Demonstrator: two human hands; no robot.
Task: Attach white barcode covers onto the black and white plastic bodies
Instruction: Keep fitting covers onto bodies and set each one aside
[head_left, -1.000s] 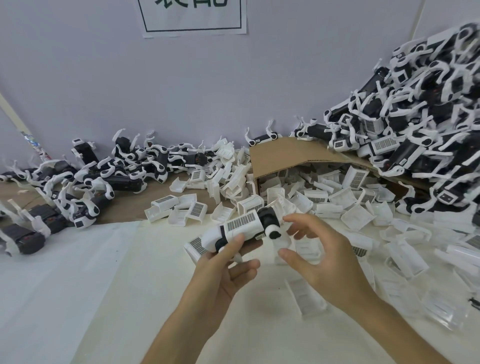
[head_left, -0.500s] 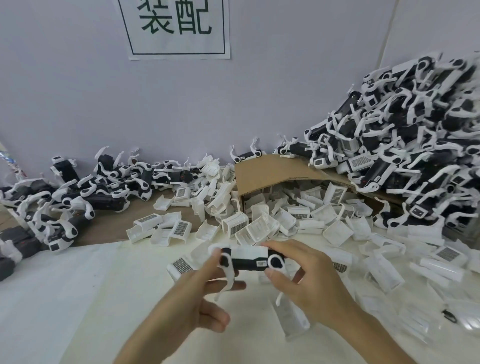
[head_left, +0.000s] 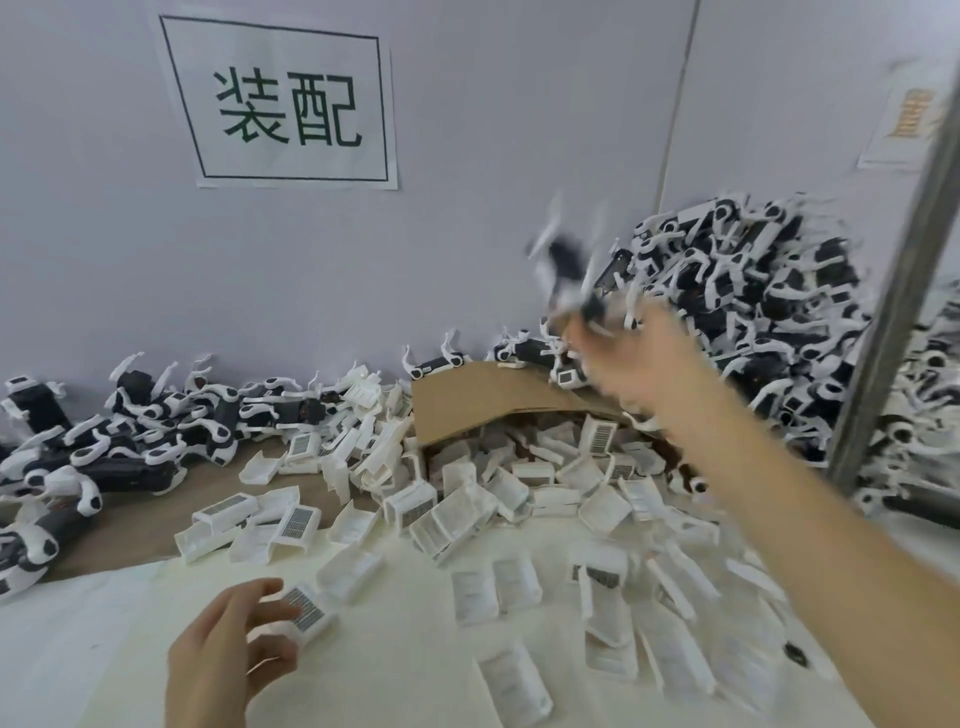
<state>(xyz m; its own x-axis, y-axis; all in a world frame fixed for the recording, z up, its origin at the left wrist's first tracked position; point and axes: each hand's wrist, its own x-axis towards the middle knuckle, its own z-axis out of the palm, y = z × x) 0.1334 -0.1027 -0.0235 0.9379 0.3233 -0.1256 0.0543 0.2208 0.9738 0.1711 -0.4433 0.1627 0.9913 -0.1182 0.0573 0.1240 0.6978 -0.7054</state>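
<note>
Your right hand (head_left: 649, 364) is raised at the big pile, your left hand (head_left: 228, 660) is low by a cover.

At upper right of the frame, a black and white plastic body (head_left: 566, 270) shows as a blur just above your right fingertips, against the wall and beside the tall pile of bodies (head_left: 753, 312). The blur hides whether your grip is on it or off it, so I cannot tell. At lower left, your left hand has a relaxed, loosely curled grip that holds nothing, its fingertips right beside a white barcode cover (head_left: 307, 616) lying on the table (head_left: 405, 670). More loose covers (head_left: 467, 509) spill from under the cardboard flap (head_left: 467, 405) at centre, and another spread of bodies (head_left: 130, 441) lies at left.
</note>
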